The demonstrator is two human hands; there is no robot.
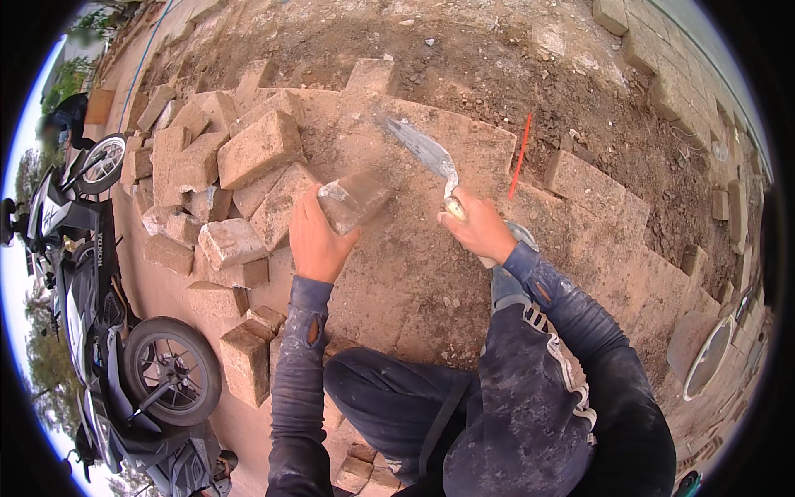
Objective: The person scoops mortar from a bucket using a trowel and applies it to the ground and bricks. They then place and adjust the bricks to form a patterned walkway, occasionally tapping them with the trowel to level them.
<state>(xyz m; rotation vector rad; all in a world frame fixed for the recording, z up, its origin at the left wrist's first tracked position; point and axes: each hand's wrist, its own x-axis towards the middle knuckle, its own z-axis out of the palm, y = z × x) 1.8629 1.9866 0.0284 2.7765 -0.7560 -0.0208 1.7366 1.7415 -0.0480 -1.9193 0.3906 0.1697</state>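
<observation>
My left hand (pixel 321 240) is closed around one end of a brown brick (pixel 358 201), whose near end has a pale, broken face. The brick is held tilted beside a heap of bricks (pixel 261 149). In my right hand (pixel 480 228) is the handle of a pointed trowel (pixel 422 149); its grey blade reaches forward and left over the dusty paved surface (pixel 414 282). The blade and the held brick are apart. Below the left hand, a pale-faced brick (pixel 232 243) lies on the heap's near side.
A motorcycle (pixel 170 373) stands at the left. An orange-red strip (pixel 521 153) lies by the stepped paving edge, with loose soil (pixel 596 116) beyond. At the right is a bucket (pixel 700 352). A person (pixel 73 116) is at the far left, and a block wall (pixel 662 70) runs along the far right.
</observation>
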